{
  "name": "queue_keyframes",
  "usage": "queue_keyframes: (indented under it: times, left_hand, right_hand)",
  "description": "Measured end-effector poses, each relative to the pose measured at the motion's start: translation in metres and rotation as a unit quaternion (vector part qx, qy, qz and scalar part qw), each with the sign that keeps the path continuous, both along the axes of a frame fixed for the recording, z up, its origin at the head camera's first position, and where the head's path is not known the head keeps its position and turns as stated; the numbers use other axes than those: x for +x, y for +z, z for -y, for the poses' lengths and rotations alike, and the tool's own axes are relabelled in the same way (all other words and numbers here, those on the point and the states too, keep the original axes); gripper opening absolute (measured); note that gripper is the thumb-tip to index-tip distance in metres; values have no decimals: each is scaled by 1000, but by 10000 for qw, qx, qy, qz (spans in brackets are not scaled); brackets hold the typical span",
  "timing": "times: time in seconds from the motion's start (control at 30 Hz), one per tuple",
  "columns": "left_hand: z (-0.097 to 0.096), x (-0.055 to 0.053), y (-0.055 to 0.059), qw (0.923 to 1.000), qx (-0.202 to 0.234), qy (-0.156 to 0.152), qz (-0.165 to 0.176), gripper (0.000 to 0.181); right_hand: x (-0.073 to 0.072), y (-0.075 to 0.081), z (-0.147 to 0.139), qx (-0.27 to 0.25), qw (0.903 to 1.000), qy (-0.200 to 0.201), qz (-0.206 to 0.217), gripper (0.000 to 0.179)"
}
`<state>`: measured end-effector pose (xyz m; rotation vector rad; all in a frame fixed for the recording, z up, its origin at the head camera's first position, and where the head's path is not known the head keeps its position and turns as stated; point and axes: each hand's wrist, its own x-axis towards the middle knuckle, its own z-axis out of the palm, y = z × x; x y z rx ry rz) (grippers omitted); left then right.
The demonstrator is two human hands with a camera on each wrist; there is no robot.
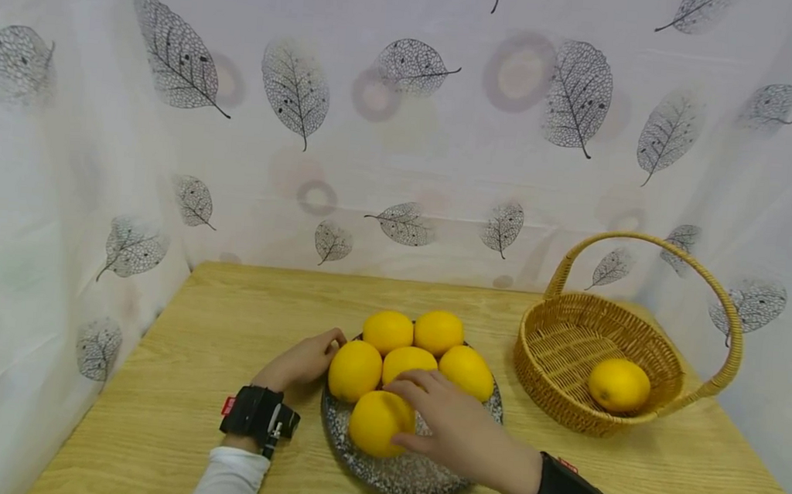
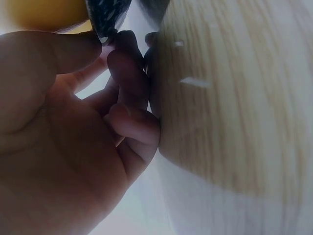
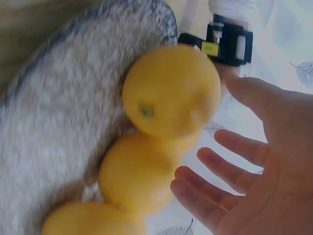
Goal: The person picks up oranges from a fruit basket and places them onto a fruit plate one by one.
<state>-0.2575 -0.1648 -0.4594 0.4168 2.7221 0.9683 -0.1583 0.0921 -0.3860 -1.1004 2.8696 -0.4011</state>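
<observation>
A round speckled grey plate (image 1: pixel 413 477) with a dark rim bears several yellow-orange oranges (image 1: pixel 389 332). My left hand (image 1: pixel 303 360) grips the plate's left rim, thumb at the edge and fingers curled below it, as the left wrist view shows. My right hand (image 1: pixel 455 426) reaches over the plate with its fingers spread beside the nearest orange (image 1: pixel 376 425). In the right wrist view a gap shows between the right fingers (image 3: pixel 239 147) and that orange (image 3: pixel 168 90), whose green stem spot faces the camera.
To the right stands a woven basket (image 1: pixel 533 366) with a tall arched handle (image 1: pixel 704 275). One orange (image 1: pixel 619 385) lies inside it. The wooden table (image 1: pixel 223 311) meets a leaf-printed curtain (image 1: pixel 245 212) along its back and sides.
</observation>
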Motion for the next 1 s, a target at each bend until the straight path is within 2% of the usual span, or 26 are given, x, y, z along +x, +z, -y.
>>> queue_keyframes:
  times: [0.23,0.4,0.63,0.83,1.0]
  left_hand:
    - [1,-2,0,10000,24,-21,-19,22]
    - [2,-2,-1,10000,20,-30,23,22]
    - [1,-2,-3,10000,15,-9,30,23]
    - [2,-3,-4,10000,13,-30,24,24]
    - [2,-2,-3,10000,28,-42,23,23]
  right_hand:
    - [-18,13,-22,-162,9986,-445,-215,56]
    - [-34,18,-45,-160,9962,-838,-176,52]
    - [-58,26,-83,-199,9907,-1343,17,53]
    - [-80,30,-117,-508,9860,-1523,446,55]
    - [-95,35,-143,-373,9837,-1632,653,55]
